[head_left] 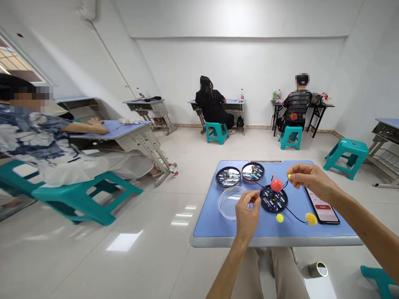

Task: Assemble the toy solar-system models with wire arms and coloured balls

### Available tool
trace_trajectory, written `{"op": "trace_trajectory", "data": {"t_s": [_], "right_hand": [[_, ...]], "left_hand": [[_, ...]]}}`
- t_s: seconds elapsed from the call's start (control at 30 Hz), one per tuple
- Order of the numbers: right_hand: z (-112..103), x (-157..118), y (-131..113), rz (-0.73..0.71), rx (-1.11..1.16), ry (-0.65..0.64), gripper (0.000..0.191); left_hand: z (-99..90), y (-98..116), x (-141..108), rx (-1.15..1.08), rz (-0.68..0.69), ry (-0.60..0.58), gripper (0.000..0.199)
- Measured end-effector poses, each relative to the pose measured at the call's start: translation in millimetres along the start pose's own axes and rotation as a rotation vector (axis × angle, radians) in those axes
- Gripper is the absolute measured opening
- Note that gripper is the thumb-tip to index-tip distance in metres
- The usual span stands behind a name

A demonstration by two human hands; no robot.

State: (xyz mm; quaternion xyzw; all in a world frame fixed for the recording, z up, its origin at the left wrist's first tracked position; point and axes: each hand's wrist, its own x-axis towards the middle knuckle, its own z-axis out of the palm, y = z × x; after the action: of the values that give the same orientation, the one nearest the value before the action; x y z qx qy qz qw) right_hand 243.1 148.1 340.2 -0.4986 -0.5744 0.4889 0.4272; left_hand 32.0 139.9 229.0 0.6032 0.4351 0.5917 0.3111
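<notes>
On the blue tabletop [212, 216] stands a round black base [273, 200] carrying a planet-style model on thin black wires. An orange-red ball [276, 185] sits above the base, and a small yellow ball [279, 218] hangs just below it. A larger yellow ball [311, 219] lies to the right, partly pixelated. My right hand [311, 179] pinches a tiny yellow ball [289, 176] between finger and thumb. My left hand [247, 211] has its fingers bunched at the base's left edge; what they hold is hidden.
Two black round trays [228, 177] [253, 171], a clear plastic dish [232, 202] and a smartphone [322, 206] share the table. A seated person [34, 141] rests a hand on a nearby blue desk [124, 129]. Teal stools and further seated people stand beyond.
</notes>
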Motion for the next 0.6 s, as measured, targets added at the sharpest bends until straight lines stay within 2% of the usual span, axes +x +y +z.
{"op": "trace_trajectory", "data": {"t_s": [0.13,0.27,0.4,0.6], "right_hand": [[19,2,22,-0.04,-0.279,-0.079,0.016],[44,5,37,-0.223,-0.64,-0.061,0.022],[50,8,45,-0.328,-0.879,-0.068,0.028],[52,6,44,-0.322,-1.083,-0.05,0.036]], "left_hand": [[15.9,-20,-10,0.006,-0.099,-0.077,0.022],[31.2,-28,-11,-0.034,-0.13,-0.077,0.02],[39.5,-31,-8,-0.03,-0.092,-0.069,0.018],[48.4,-35,-9,-0.05,0.023,-0.026,0.02]]}}
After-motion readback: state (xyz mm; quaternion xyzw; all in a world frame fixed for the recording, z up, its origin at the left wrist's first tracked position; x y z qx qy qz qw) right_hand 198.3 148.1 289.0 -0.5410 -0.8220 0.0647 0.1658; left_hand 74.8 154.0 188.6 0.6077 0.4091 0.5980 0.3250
